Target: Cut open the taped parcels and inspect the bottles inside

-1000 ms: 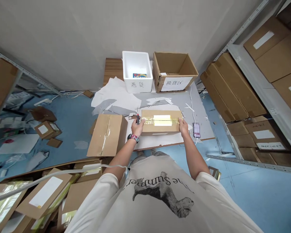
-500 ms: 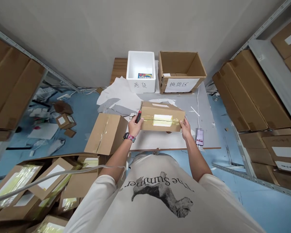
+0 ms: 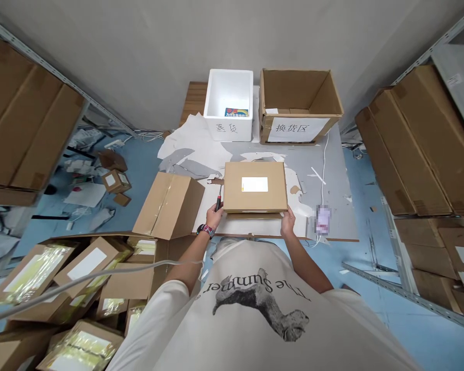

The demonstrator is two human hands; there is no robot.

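A closed cardboard box (image 3: 255,198) with a white label on its upper face is held between my two hands near the front of the table. My left hand (image 3: 213,217) grips its left front corner and also holds a screwdriver-like tool (image 3: 218,202) with a red and black handle and a thin shaft pointing away from me. At the right front corner, my right hand (image 3: 288,222) has its fingers closed on the box edge. Both hands' fingertips are partly hidden by the box. Left of it stands another taped cardboard box (image 3: 170,203).
Behind stand a white foam bin (image 3: 229,129) holding a colourful booklet (image 3: 236,112) and an open carton (image 3: 301,136) with a handwritten sign. A phone (image 3: 322,220) with a cable lies right. Packed parcels (image 3: 88,265) fill a large carton at lower left; shelves flank both sides.
The held box has been turned, so its taped, labelled side no longer faces me and a plain face with a white label is up. Both hands have come lower, closer to my body.
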